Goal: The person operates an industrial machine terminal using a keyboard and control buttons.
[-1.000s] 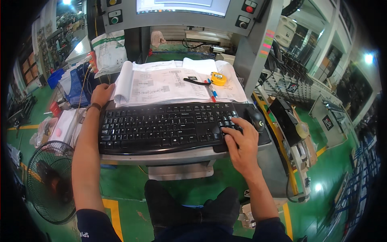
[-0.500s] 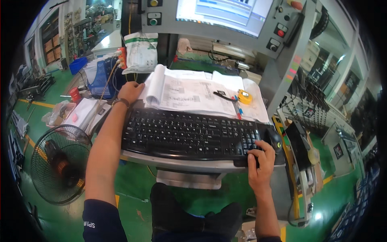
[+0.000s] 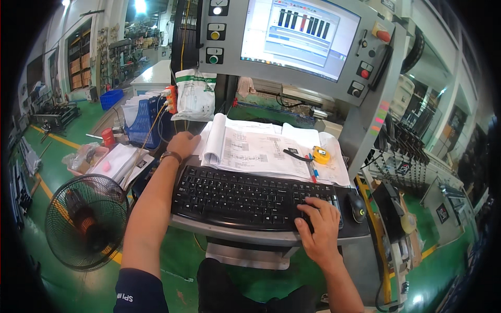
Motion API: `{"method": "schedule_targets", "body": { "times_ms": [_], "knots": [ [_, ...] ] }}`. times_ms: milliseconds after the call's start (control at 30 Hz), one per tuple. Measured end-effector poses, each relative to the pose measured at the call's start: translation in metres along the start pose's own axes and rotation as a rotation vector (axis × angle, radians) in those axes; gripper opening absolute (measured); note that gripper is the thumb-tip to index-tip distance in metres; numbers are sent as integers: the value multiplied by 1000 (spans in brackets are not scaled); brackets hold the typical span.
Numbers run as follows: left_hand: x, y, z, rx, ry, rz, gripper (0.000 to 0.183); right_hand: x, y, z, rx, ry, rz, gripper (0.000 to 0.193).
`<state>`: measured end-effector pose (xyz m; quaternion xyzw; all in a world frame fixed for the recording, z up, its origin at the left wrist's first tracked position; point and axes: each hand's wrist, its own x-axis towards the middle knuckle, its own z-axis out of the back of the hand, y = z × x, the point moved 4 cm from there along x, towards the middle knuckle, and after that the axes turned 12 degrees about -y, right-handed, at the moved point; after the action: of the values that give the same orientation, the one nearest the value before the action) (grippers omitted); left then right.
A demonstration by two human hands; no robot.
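Observation:
A black keyboard [image 3: 235,201] lies along the front of the desk. My right hand [image 3: 319,227] is over its number pad, thumb and fingers apart and slightly bent, holding nothing. Farther off on the left, my left hand [image 3: 181,145] leans at the left edge of a paper stack with drawings [image 3: 255,148]; its fingers are mostly hidden, so their grip does not show. The stack's left pages are rolled up. On its right part lie a yellow tape measure [image 3: 321,155], pens [image 3: 312,168] and a small black curved object [image 3: 296,154]. To the keyboard's right sits a black mouse [image 3: 357,207].
A machine panel with a lit screen [image 3: 300,34] and buttons stands behind the desk. Left are a white bag [image 3: 195,95], a blue basket [image 3: 144,125] and a black fan [image 3: 86,221]. A yellow-edged rack [image 3: 383,250] stands right.
The view has tilted upward, showing more of the screen, where a window with dark bars now appears. My right hand has shifted left over the number pad. My left hand stays by the papers.

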<state>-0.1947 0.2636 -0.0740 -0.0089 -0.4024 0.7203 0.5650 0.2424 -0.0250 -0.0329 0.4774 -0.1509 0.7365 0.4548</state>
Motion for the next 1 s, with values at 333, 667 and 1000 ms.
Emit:
{"method": "schedule_targets", "body": {
  "times_ms": [333,667,1000],
  "knots": [
    [-1,-4,1,4,3,26,55,-18,-2,9,-51,68,71,26],
    [4,5,-12,-8,-31,-60,53,-35,-32,27,-57,-58,-71,35],
    [24,21,-18,5,4,-104,56,-34,-53,26,-53,-76,-194,39]
  ]
}}
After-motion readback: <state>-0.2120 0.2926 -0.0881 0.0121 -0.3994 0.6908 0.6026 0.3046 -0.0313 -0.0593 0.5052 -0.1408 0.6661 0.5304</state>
